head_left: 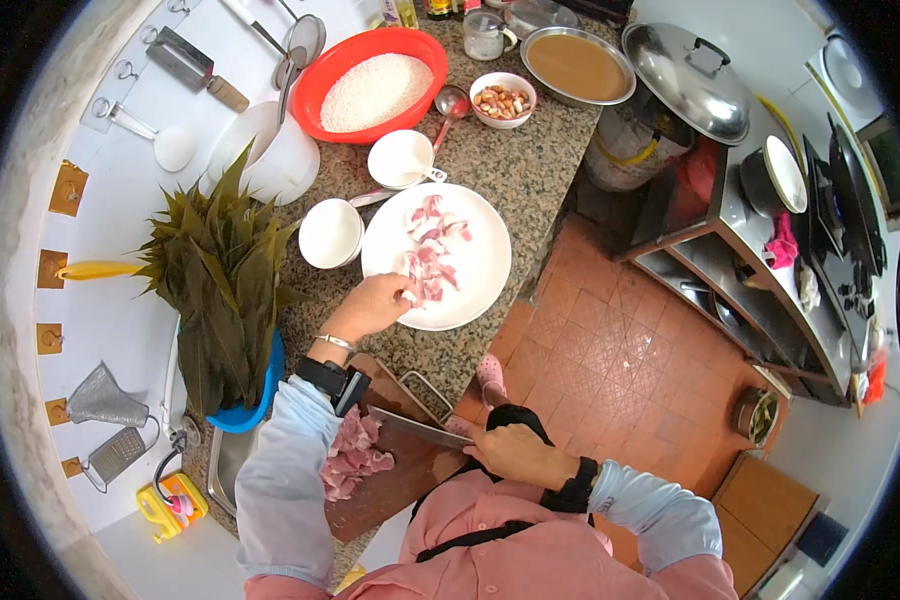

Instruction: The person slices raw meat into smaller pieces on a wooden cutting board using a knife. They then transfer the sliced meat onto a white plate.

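Observation:
My left hand (368, 308) reaches over the near left rim of a white plate (485, 265). Its fingertips are pinched together on a piece of meat at the edge of several sliced pink-and-white meat pieces (432, 265). My right hand (522, 456) grips a knife (420, 428), its broad blade pointing left above the brown cutting board (420, 475). The handle is mostly hidden in my fist. A heap of raw meat (354, 458) lies on the board, partly covered by my left forearm.
Long green leaves (220, 290) rise from a blue basin (267, 395) at left. Beyond the plate stand white bowls (330, 235), a red basin (425, 55) of white grains, a bowl of nuts (502, 100) and a pan of brown liquid (578, 65). The counter's edge runs right of the plate.

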